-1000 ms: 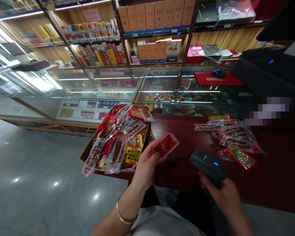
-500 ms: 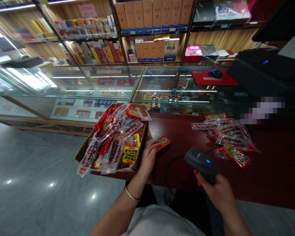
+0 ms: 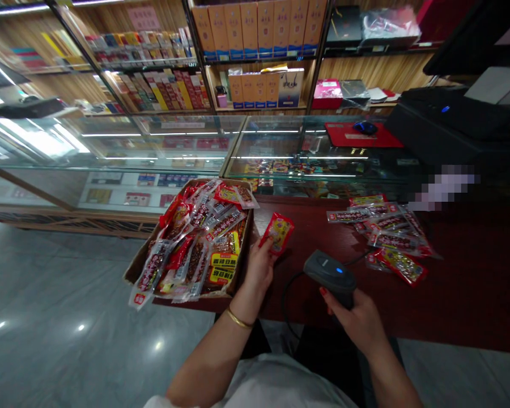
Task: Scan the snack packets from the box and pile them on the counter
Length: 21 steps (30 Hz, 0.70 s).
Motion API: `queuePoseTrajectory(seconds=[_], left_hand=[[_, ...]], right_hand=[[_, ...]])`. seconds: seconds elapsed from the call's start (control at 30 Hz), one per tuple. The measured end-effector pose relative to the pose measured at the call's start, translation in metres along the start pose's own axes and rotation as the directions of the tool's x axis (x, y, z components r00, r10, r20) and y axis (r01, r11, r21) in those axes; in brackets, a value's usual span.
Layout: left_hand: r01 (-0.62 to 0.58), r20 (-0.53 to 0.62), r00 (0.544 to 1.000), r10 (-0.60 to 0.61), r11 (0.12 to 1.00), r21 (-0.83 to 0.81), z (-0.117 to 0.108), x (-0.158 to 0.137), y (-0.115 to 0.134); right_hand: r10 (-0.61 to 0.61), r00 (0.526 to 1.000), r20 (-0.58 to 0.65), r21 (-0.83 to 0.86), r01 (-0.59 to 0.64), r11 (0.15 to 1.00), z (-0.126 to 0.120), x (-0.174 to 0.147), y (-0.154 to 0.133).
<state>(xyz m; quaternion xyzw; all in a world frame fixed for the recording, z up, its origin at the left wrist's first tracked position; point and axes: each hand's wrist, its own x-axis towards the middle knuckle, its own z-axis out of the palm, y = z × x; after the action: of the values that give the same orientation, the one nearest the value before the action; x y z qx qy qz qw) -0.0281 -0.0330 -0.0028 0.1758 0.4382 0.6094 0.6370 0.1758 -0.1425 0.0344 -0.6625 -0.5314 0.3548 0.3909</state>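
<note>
Left hand (image 3: 258,267) pinches a packet (image 3: 281,231) by the box (image 3: 243,253) at the surface's (image 3: 308,229) left edge — right hand (image 3: 362,318) clasps a scanner (image 3: 325,268).

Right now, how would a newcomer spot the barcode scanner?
Find the dark red tabletop, then the cardboard box on its left. Right of that, the right hand holds the barcode scanner. Unlike the shiny packets nearby, it is dark gray with a glowing blue light.

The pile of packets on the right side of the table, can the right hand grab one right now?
Probably not: the right hand is wrapped around the scanner, so it likely isn't free to grab. The pile of packets looks near, though, and nothing covers it.
</note>
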Motion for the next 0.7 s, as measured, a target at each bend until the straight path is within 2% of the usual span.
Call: queuePoseTrajectory(seconds=[0.13, 0.37, 0.53, 0.7], left_hand=[[0.078, 0.113, 0.992, -0.063, 0.988, -0.136, 0.007, 0.005, 0.000], [0.082, 0.180, 0.983, -0.046, 0.977, -0.196, 0.012, 0.012, 0.000], [-0.002, 0.144, 0.989, 0.024, 0.988, -0.153, 0.012, 0.011, 0.000], [-0.026, 0.219, 0.975, 0.044, 0.996, -0.085, 0.013, 0.011, -0.001]], right_hand=[[0.045, 0.999, -0.020, 0.031, -0.044, 0.999, 0.002, -0.002, -0.001], [0.103, 0.995, -0.001, 0.209, -0.100, 0.973, 0.022, 0.001, 0.004], [0.129, 0.991, 0.020, 0.262, -0.129, 0.956, 0.030, 0.000, 0.005], [0.120, 0.992, -0.050, 0.173, -0.110, 0.979, 0.035, -0.008, 0.005]])
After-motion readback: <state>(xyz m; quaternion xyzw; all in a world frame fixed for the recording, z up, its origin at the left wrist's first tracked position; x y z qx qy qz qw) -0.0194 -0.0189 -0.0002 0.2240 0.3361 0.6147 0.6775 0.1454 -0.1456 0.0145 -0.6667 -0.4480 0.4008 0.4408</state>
